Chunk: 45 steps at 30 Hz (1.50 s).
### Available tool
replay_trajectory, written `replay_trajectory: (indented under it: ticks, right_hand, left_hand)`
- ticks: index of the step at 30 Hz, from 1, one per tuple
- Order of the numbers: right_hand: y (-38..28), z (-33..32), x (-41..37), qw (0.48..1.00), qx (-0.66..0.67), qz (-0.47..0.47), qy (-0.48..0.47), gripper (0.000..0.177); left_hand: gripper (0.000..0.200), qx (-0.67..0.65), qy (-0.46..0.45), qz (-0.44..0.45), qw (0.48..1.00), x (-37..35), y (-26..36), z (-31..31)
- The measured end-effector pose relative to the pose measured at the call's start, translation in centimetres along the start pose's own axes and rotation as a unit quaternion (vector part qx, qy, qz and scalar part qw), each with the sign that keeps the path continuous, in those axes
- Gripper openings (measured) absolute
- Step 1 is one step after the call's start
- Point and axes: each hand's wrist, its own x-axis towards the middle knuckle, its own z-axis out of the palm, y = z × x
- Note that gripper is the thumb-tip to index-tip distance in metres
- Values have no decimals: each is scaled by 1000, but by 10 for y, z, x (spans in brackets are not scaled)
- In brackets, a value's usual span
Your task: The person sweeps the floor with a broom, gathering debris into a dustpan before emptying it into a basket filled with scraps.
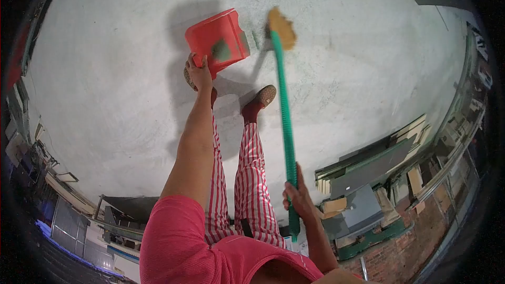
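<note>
Right hand nearest, fingers curled round green broom, shaft running ahead; bristles just right of red dustpan, clasped by left hand.

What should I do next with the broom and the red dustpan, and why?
Probably sweep the broom head a short stroke toward the red dustpan. The left hand holds the pan low by the floor with a dark clump already in it, while the right hand grips the green handle and the bristles sit just right of the pan.
</note>
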Motion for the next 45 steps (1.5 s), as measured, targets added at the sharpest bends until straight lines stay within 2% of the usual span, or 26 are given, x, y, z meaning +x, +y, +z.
replay_trajectory:
  ticks: [3,5,6,7,11,13,14,15,17,19,21,22,23,25,26,28,31,35,37,38,39,40,43,44,45]
  right_hand:
    - [12,2,-11,999,-19,-20,-47,62]
    - [13,-3,-23,992,-22,-20,-121,63]
    - [4,-3,-38,990,14,34,-133,64]
    - [7,-5,-45,990,14,34,-135,64]
    - [14,-18,-66,994,-2,-13,-110,67]
    - [14,-25,-68,998,56,-1,-14,64]
    - [15,-30,-61,997,69,-30,-7,66]
    - [11,-30,-57,997,68,-30,-7,66]
    - [-3,-24,-46,987,152,-23,42,68]
    - [1,-23,-31,987,156,-25,33,70]
    - [4,-17,-22,988,156,19,6,64]
    - [4,-10,-17,993,93,67,-10,63]
    - [11,-1,-14,998,33,43,-42,63]
    - [7,15,-19,993,-8,43,-109,63]
    - [19,11,-18,988,-5,19,-154,63]
    - [22,14,-29,984,12,23,-179,63]
    - [20,14,-58,975,41,22,-219,64]
    - [32,-11,-106,994,39,3,-98,67]
    - [56,-34,-124,993,96,0,-61,65]
    - [58,-43,-133,996,82,-2,-47,60]
    - [65,-53,-143,996,81,-26,-22,44]
    - [78,-67,-146,994,100,-34,-18,45]
    - [76,-95,-184,987,154,-55,6,38]
    - [73,-101,-194,984,164,-67,25,29]
    - [74,-110,-200,982,173,-78,19,22]
  left_hand:
    - [36,-12,2,-1,1000,-1,-2,2]
    - [36,-22,8,11,1000,3,-4,4]
    - [36,-16,5,7,1000,5,-6,4]
    - [36,-8,2,1,1000,6,-6,2]
    - [37,6,-5,1,1000,10,-5,-3]
    - [36,-11,-12,1,1000,10,-6,-5]
    - [36,-11,-11,0,1000,9,-7,-5]
    - [37,7,-8,5,1000,8,-7,-5]
    - [37,25,-2,11,1000,7,-9,-4]
    - [36,14,30,23,999,5,-12,-4]
    - [36,15,26,22,999,4,-17,-5]
    - [36,14,22,22,999,2,-18,-4]
    - [36,14,20,21,999,1,-20,-1]
    - [36,1,38,22,999,1,-19,-2]
    - [36,3,37,23,999,1,-15,-6]
    - [35,-51,11,-52,997,3,-3,-13]
    - [35,-50,17,-98,994,11,13,-36]
    - [38,-103,63,-102,987,16,24,-72]
    - [41,-65,85,-101,989,16,34,-94]
    - [43,-105,78,-107,986,16,38,-104]
    - [43,-113,89,-97,985,13,39,-112]
    - [44,-102,98,-80,987,11,40,-120]
    - [46,-34,127,-81,988,-4,132,-197]
    - [46,-44,146,-70,986,-8,164,-222]
    - [47,-36,122,-107,986,-11,191,-246]
